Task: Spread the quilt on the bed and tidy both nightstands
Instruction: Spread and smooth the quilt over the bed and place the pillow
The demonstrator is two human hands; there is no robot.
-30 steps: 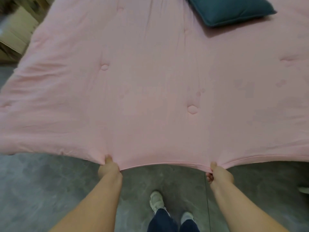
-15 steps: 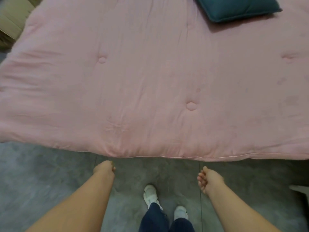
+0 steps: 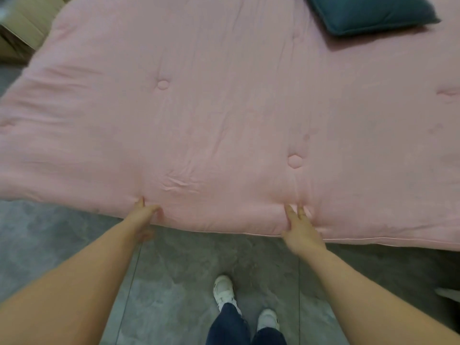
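Grey stone floor (image 3: pixel 174 270) fills the bottom of the frame, with white shoes (image 3: pixel 224 290) at lower centre. Both hands reach to the near edge of the pink quilt (image 3: pixel 224 120): left hand (image 3: pixel 145 215) with fingers extended onto the edge, right hand (image 3: pixel 300 230) with straight fingers pressing the fabric; neither grips. Quilt lies spread across the bed, a crease between the hands. Teal pillow (image 3: pixel 371 13) sits upper right. Judged step: smoothing the edge. Next: flatten the crease, then the nightstands, not in view.

Bare forearms, dark navy trousers (image 3: pixel 230 327), white trainers (image 3: pixel 224 290).
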